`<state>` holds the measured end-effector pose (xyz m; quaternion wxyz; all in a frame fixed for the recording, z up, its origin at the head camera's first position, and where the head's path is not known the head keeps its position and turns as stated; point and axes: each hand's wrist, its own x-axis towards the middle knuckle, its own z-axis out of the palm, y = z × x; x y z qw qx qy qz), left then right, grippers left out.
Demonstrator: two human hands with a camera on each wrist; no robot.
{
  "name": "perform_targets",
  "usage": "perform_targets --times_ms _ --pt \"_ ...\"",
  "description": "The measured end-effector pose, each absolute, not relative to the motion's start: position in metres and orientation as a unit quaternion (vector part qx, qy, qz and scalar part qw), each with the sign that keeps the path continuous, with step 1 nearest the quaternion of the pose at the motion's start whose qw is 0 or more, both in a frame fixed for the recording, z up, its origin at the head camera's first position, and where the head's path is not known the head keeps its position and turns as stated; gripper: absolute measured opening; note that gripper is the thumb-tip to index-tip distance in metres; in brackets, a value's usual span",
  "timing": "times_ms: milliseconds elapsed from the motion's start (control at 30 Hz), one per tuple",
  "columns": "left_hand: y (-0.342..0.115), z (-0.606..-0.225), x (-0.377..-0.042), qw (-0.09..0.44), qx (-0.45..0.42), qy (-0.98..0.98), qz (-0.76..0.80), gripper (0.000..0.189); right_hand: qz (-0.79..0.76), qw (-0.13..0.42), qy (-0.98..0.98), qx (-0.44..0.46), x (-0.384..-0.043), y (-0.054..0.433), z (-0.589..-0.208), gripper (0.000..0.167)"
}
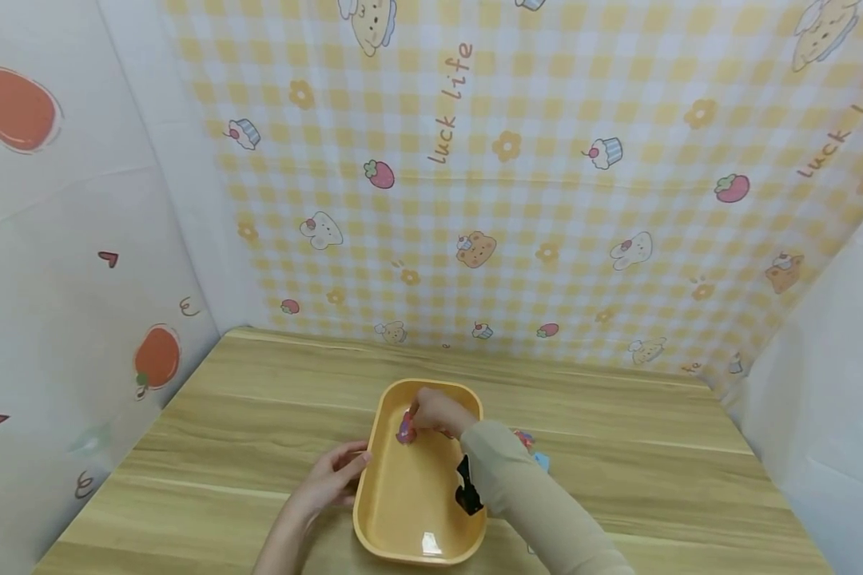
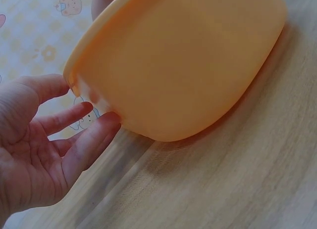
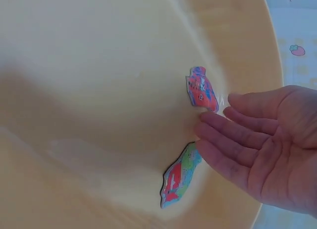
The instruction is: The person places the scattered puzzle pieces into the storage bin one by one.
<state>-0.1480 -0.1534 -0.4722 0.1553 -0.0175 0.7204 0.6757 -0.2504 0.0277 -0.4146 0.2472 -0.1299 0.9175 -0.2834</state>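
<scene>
An orange-yellow plastic basin (image 1: 411, 511) stands on the wooden table. My left hand (image 1: 328, 479) is at its left side, with fingertips touching the rim and outer wall; the left wrist view shows the fingers mostly extended against the basin (image 2: 188, 66). Inside the basin's far end is my right hand (image 1: 439, 411), its fingers loosely bent. In the right wrist view, the fingertips of the right hand (image 3: 257, 140) are right beside a flat red and purple printed piece (image 3: 201, 90). A green, red and blue printed piece (image 3: 179, 175) lies just below them.
Several small colourful pieces (image 1: 523, 438) and a light blue one (image 1: 542, 461) lie on the table right of the basin, partly hidden by the right sleeve (image 1: 525, 495). A black device (image 1: 467, 489) sits at the right wrist. Behind the table hangs a yellow checked cloth (image 1: 503, 200).
</scene>
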Motion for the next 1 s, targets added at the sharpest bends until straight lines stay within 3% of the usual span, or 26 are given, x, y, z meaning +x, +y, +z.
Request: perform_targets --times_ms 200,433,633,833,900,1000 --pt "-0.152 -0.472 -0.148 0.159 -0.019 0.722 0.673 0.06 -0.281 0.21 0.922 -0.165 -0.259 0.042 -0.412 0.026" --pt "-0.152 -0.469 -0.147 0.153 -0.031 0.725 0.671 0.06 -0.371 0.127 0.883 -0.259 -0.336 0.088 -0.484 0.029" --pt "-0.152 -0.468 -0.147 0.153 -0.034 0.722 0.674 0.058 -0.39 0.044 0.884 -0.254 -0.363 0.136 -0.514 0.033" --pt "-0.152 -0.467 -0.146 0.157 -0.027 0.72 0.676 0.058 -0.37 0.063 0.905 -0.202 -0.359 0.175 -0.516 0.033" --pt "-0.152 -0.467 -0.146 0.156 -0.027 0.72 0.676 0.058 -0.351 0.098 0.916 -0.166 -0.35 0.18 -0.504 0.035" --pt "-0.152 -0.467 -0.146 0.156 -0.03 0.72 0.676 0.058 -0.339 0.101 0.92 -0.168 -0.334 0.188 -0.492 0.037"
